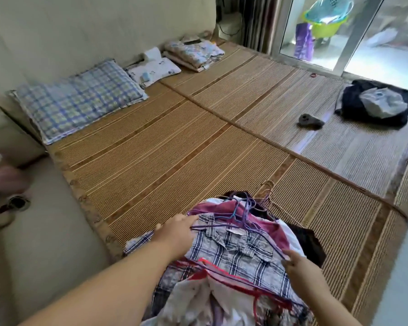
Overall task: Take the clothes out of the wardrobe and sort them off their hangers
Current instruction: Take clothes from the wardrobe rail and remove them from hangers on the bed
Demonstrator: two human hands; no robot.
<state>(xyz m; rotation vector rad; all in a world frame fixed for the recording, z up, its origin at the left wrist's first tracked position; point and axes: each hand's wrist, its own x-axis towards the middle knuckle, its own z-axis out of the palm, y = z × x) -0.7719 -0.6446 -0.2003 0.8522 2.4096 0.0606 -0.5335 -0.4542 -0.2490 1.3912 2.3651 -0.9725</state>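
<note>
The pile of clothes (233,295) is lying on the bed mat (174,149), directly beneath and between the two grips, so the wardrobe part of the task is being judged as done, at least for this batch. A plaid shirt (240,250) is being stretched on top between the grips, with a purple hanger (207,225) inside its shoulders. The left grip (174,231) is being laid against the shoulder on its side, fingers reaching to that end of the hanger. Whether anything is being pinched there cannot be told, since the thumb is hidden. The right grip (299,262) is being closed lightly on the opposite end of the hanger, fingertips curled at the wire.

Just beyond the grips, a cluster of hooks (264,196) is sticking out of the pile, and nearer than the grips a red hanger (207,264) is showing among more garments. Most pieces are therefore being judged as not yet stripped. Far beyond the right grip a dark heap (375,104) is lying on the mat; whether it is sorted clothing cannot be told. The sorting is being judged as barely begun, with nearly the whole pile left.
</note>
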